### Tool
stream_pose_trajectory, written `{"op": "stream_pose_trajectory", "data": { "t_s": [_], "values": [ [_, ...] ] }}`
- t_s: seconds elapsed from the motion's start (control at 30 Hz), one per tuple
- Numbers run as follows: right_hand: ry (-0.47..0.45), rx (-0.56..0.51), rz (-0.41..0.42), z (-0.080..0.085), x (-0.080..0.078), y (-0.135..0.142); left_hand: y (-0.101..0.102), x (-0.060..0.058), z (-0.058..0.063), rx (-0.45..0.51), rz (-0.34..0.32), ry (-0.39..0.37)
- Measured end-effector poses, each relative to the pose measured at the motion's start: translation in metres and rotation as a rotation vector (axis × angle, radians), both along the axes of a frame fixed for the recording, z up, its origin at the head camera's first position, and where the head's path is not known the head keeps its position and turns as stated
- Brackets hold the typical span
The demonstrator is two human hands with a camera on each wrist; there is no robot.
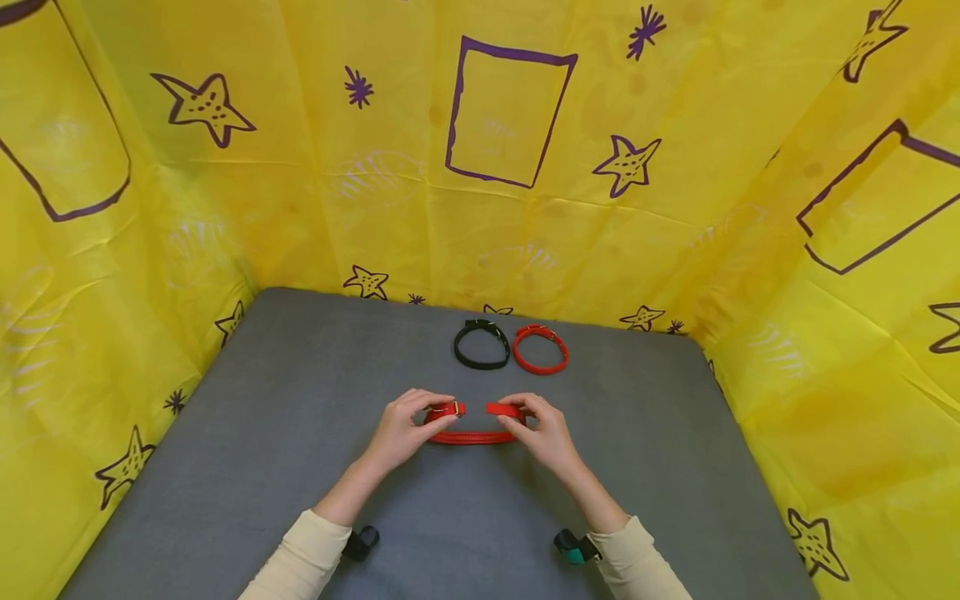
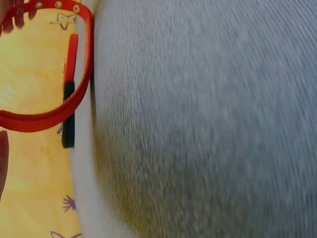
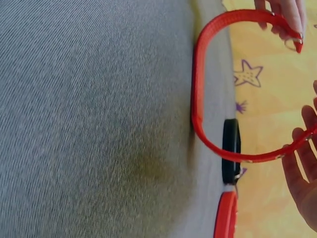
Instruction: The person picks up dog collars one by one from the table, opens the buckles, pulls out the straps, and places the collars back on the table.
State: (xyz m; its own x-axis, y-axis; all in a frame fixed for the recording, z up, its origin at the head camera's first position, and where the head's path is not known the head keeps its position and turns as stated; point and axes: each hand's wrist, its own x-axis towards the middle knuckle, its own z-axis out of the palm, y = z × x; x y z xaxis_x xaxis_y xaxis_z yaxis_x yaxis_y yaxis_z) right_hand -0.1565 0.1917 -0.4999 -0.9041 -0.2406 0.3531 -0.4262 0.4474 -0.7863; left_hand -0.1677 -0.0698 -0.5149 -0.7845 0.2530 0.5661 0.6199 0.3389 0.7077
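Observation:
A red collar with a metal buckle and eyelet holes is unfastened, its two ends held apart above the grey table. My left hand pinches the buckle end between thumb and fingers. In my right hand the holed end is pinched the same way. The right wrist view shows the collar as an open loop, its lower bend close to the cloth. Only fingertips of the left hand show at the edge of the left wrist view.
Behind the hands lie a buckled black collar and, just right of it, a buckled red collar. The grey cloth-covered table ends at yellow patterned fabric walls at the back and both sides.

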Motion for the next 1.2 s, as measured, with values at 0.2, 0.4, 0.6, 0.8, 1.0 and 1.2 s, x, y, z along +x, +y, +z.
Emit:
{"op": "stream_pose_trajectory", "data": {
  "t_s": [0.2, 0.4, 0.6, 0.8, 1.0, 1.2],
  "values": [
    [-0.003, -0.024, -0.039, 0.0, -0.001, 0.009, -0.011, -0.004, 0.001, -0.029, 0.043, 0.034],
    [0.059, -0.034, -0.07, -0.001, -0.003, 0.017, -0.019, -0.008, 0.001, -0.05, 0.108, 0.054],
    [0.073, -0.077, -0.157, -0.003, -0.005, 0.026, -0.023, -0.01, 0.001, 0.01, 0.127, 0.012],
    [-0.005, -0.145, -0.262, -0.004, -0.007, 0.033, -0.026, -0.011, 0.002, 0.091, 0.151, -0.05],
    [-0.062, -0.229, -0.361, 0.006, -0.009, 0.036, -0.025, -0.01, 0.014, 0.148, 0.204, -0.147],
    [-0.146, -0.362, -0.357, 0.027, -0.008, 0.038, -0.025, -0.006, 0.034, 0.236, 0.243, -0.2]
  ]
}}
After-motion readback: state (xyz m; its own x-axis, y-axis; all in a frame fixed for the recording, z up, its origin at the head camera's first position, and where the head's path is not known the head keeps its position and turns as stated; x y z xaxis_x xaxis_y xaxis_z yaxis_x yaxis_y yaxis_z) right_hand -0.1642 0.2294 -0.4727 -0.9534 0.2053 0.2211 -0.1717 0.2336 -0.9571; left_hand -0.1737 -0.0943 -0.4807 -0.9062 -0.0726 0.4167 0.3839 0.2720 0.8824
